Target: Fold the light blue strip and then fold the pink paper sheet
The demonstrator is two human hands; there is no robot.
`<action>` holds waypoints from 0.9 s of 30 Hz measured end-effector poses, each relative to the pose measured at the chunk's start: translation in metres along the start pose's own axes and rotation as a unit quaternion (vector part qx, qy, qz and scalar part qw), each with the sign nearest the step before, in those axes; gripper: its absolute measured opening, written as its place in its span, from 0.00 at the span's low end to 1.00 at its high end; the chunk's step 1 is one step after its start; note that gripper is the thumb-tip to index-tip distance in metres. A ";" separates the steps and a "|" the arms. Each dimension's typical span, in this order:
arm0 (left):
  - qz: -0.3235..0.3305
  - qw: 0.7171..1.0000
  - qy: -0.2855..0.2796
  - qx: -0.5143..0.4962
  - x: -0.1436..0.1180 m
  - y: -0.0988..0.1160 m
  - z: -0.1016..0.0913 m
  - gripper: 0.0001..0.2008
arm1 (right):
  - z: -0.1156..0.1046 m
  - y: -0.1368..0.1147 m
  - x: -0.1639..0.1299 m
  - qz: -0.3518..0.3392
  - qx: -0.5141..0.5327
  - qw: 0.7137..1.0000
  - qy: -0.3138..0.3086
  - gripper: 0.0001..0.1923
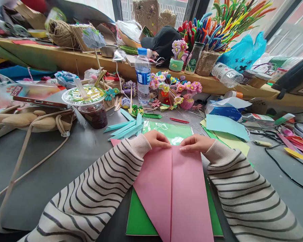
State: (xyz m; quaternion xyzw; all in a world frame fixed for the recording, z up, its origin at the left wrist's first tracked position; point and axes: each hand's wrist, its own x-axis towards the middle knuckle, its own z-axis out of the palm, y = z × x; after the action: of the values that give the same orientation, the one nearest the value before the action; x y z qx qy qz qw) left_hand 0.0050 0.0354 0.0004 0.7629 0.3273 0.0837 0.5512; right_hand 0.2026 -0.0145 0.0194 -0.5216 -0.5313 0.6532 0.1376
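Observation:
A pink paper sheet (176, 188) lies in front of me with both sides folded in to a centre line. It rests on a green sheet (138, 222) on the grey table (73, 158). My left hand (158, 138) presses the far edge of the left flap with curled fingers. My right hand (195, 143) presses the far edge of the right flap. Both arms wear striped sleeves.
Folded teal paper strips (126, 127) lie just beyond my left hand. A covered drink cup (89, 104), a water bottle (142, 75) and small craft flowers (176, 90) stand further back. Light blue and yellow sheets (227, 129) lie right, a black cable (282, 168) beyond them. A beige bag (27, 121) sits left.

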 end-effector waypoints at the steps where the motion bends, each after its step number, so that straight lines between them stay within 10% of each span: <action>1: -0.004 1.000 0.002 -0.001 0.000 0.000 -0.001 0.13 | -0.001 0.000 0.001 0.006 0.015 1.000 -0.006 0.08; 14: -0.007 0.999 0.012 -0.031 -0.001 0.002 0.000 0.12 | -0.014 0.014 -0.008 0.019 0.082 0.995 -0.053 0.13; 27: -0.001 0.999 0.023 0.047 -0.002 0.006 0.005 0.13 | -0.002 -0.018 0.019 0.015 -0.227 0.974 -0.014 0.14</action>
State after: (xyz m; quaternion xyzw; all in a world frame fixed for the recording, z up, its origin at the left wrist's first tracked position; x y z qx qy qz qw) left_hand 0.0082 0.0296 0.0044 0.7858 0.3438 0.0850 0.5070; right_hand 0.1897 0.0082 0.0243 -0.5375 -0.6599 0.5251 -0.0015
